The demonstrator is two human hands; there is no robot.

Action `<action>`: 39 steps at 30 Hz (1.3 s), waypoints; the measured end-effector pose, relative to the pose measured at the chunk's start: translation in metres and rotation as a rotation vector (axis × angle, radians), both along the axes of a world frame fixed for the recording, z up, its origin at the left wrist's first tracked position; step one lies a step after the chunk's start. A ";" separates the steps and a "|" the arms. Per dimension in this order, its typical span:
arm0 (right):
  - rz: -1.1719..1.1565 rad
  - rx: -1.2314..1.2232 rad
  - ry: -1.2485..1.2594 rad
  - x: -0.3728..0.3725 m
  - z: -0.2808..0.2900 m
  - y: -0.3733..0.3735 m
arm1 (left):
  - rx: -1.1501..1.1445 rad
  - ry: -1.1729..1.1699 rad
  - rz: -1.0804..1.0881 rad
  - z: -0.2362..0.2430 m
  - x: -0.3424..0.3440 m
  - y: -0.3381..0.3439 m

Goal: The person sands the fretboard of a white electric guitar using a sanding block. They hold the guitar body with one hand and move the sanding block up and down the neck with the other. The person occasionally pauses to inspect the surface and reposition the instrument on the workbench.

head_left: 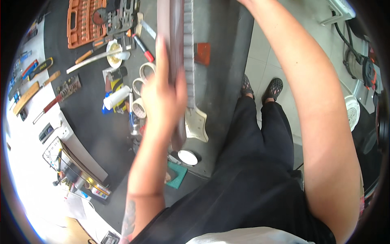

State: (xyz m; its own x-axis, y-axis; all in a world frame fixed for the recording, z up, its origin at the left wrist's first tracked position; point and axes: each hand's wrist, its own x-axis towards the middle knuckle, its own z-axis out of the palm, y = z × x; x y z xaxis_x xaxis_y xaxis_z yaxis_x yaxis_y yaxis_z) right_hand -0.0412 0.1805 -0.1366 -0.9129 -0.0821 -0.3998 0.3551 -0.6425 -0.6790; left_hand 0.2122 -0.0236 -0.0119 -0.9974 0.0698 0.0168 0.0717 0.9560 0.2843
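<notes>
My left hand (164, 95) is closed round a long, glossy brown bar (176, 36), index finger stretched along its upper face and thumb on its right side. Motion blurs the hand a little. Below the bar lies what looks like a guitar neck (188, 53); a strip with evenly spaced cross lines shows along the bar's right edge. Its cream headstock (197, 125) points toward me. My right forearm (300, 61) reaches to the top edge, and the hand itself is out of the picture. The bar's far end is cut off there too.
A dark workbench (221, 89) carries tape rolls (139, 107), a red-capped marker (143, 48), an orange tool case (84, 22), a white oval dish (114, 55), a small white bowl (187, 157), a green mat (177, 175) and a reddish-brown square (202, 54). A white stool (339, 11) stands at right.
</notes>
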 end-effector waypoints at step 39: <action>0.016 0.007 -0.003 -0.002 -0.013 0.002 | -0.029 -0.066 0.080 0.007 -0.044 0.018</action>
State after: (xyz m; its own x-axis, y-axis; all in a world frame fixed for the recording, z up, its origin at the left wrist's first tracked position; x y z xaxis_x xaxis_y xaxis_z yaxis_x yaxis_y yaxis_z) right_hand -0.0432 0.1820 -0.1499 -0.9103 -0.0939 -0.4032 0.3673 -0.6324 -0.6820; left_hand 0.1681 -0.0059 -0.0052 -0.9987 -0.0108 -0.0504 -0.0234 0.9658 0.2582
